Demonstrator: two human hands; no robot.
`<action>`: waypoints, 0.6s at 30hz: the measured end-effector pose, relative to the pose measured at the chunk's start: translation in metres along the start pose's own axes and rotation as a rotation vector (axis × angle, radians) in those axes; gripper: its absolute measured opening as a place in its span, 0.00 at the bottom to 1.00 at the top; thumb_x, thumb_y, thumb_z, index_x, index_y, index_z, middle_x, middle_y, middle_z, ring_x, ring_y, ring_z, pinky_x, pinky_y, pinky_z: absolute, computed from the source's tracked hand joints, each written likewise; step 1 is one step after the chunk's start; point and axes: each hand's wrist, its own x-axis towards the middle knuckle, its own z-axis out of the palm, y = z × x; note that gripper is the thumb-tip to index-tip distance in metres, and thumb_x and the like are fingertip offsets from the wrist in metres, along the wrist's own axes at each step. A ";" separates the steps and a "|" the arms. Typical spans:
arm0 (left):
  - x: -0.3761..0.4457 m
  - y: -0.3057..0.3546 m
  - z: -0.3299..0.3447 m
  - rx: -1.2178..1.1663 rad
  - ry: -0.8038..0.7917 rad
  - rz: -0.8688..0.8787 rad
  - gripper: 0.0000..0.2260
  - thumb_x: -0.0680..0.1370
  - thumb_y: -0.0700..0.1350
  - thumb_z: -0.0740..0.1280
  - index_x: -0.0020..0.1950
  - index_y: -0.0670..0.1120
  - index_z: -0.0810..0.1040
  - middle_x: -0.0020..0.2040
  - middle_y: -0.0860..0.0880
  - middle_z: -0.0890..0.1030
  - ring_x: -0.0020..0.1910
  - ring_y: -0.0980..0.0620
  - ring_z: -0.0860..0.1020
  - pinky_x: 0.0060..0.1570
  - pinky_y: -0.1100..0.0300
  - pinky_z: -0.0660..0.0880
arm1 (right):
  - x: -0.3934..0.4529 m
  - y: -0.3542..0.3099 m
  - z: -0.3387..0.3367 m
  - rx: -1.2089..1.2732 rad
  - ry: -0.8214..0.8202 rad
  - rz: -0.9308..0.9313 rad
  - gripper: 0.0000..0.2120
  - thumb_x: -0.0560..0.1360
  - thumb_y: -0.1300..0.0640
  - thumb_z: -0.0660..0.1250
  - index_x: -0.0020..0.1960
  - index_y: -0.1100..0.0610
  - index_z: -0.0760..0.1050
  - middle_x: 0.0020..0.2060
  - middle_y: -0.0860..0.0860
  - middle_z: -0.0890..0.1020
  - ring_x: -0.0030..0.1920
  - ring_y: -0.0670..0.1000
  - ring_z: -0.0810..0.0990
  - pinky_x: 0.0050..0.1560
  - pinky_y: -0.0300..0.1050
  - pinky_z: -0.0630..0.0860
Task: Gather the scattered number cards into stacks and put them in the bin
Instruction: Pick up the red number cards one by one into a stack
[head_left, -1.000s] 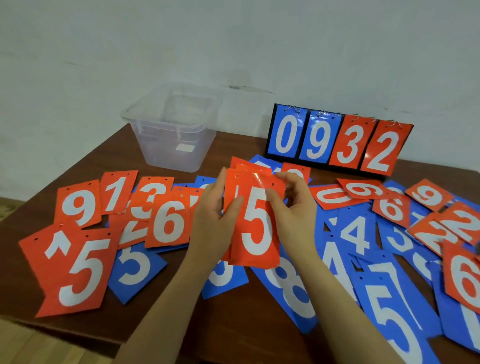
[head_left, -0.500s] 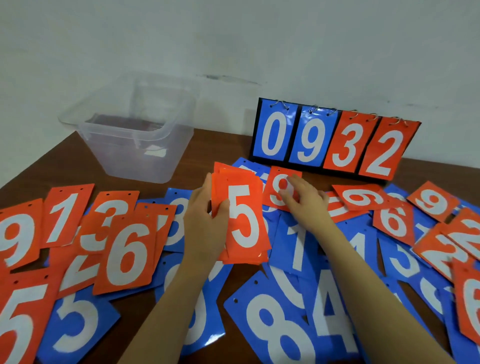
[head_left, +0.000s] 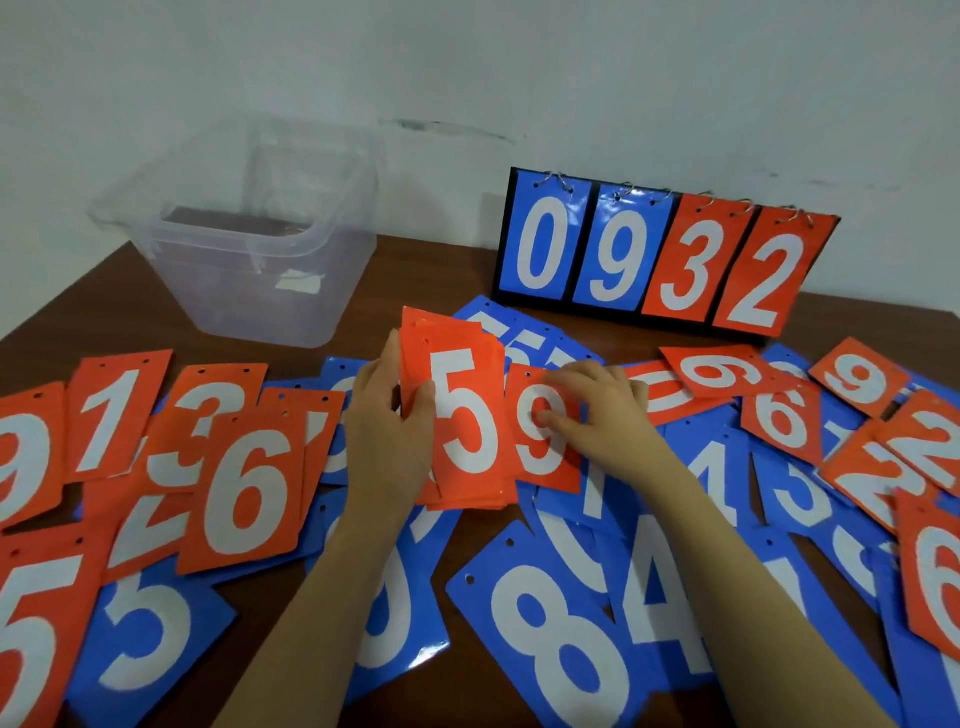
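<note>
The clear plastic bin (head_left: 244, 260) stands at the far left of the brown table (head_left: 431, 270), well apart from both hands and apparently holding no cards yet. Nearer, red cards lie scattered, among them a red 6 card (head_left: 249, 493).

The left hand (head_left: 387, 441) grips a stack of red cards (head_left: 462, 415) with a 5 on top, thumb curled over the face and fingers behind; the stack stands roughly upright, long axis running away from the person, its lower edge near the table.

Just beside the stack's right edge lies the red 9 card (head_left: 543, 431), long axis parallel to the stack's. The right hand (head_left: 597, 410) rests on it, fingertips pressed on the face near the digit and thumb at the card's right side; whether the card is pinched or only pressed flat, I cannot tell. The right hand is clearly the nearer one, and the card sits directly under it, so the likely move is a short slide left onto the stack.

Further right, blue and red cards overlap, below the standing scoreboard (head_left: 665, 254) showing 0932.
</note>
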 end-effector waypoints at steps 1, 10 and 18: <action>0.000 0.000 -0.001 -0.012 0.001 0.003 0.24 0.79 0.43 0.61 0.74 0.50 0.60 0.64 0.48 0.71 0.59 0.58 0.70 0.39 0.78 0.68 | 0.005 0.001 0.001 0.000 0.005 0.069 0.26 0.74 0.43 0.66 0.70 0.46 0.66 0.68 0.47 0.67 0.69 0.51 0.61 0.69 0.52 0.54; -0.001 -0.002 -0.009 0.000 0.012 0.029 0.23 0.79 0.43 0.62 0.73 0.49 0.61 0.63 0.48 0.72 0.59 0.57 0.70 0.51 0.65 0.69 | 0.018 0.006 0.004 0.152 0.036 0.179 0.21 0.70 0.50 0.73 0.59 0.46 0.68 0.62 0.47 0.71 0.67 0.52 0.65 0.70 0.54 0.57; -0.015 0.011 -0.021 0.152 -0.025 0.211 0.24 0.79 0.41 0.60 0.74 0.46 0.58 0.66 0.44 0.70 0.56 0.58 0.67 0.45 0.74 0.66 | -0.018 -0.008 -0.018 0.765 0.445 0.143 0.09 0.78 0.59 0.63 0.57 0.56 0.76 0.52 0.50 0.80 0.49 0.44 0.80 0.45 0.41 0.80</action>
